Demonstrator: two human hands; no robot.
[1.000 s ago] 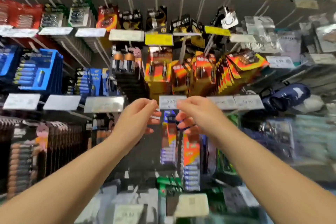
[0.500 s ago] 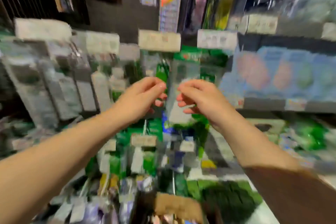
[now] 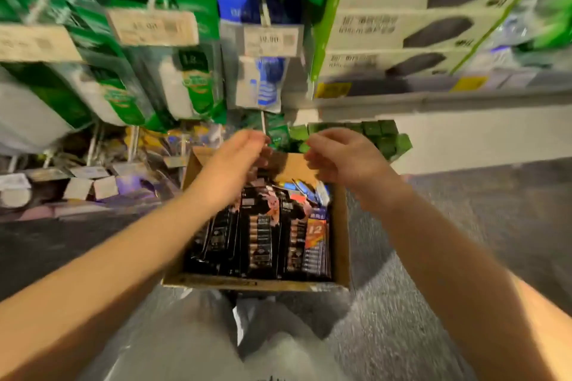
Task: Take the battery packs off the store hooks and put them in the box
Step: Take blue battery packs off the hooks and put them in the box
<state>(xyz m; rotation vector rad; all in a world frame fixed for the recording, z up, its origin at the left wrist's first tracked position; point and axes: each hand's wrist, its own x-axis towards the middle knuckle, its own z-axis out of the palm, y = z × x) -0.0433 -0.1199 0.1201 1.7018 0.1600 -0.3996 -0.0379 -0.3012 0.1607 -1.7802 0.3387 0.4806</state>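
A cardboard box (image 3: 340, 226) stands on the floor below me. It holds several battery packs (image 3: 263, 235), mostly black, with an orange and blue one on the right. My left hand (image 3: 235, 161) hovers over the box's far left end with its fingers curled down. The fingertips blur into the dark packs beneath, so a grip cannot be made out. My right hand (image 3: 343, 158) hangs over the far right corner, fingers loosely curled, and nothing shows in it.
Low store hooks carry green and white packages (image 3: 192, 77) and a blue pack (image 3: 263, 83), with price tags (image 3: 153, 26) in front. White boxes (image 3: 402, 25) are stacked on a shelf at right. Green cubes (image 3: 387, 136) sit behind the box. Grey floor lies on the right.
My view dropped from the battery hooks to the floor. Both hands came down together, keeping the same curled pose, and now hang over the box.
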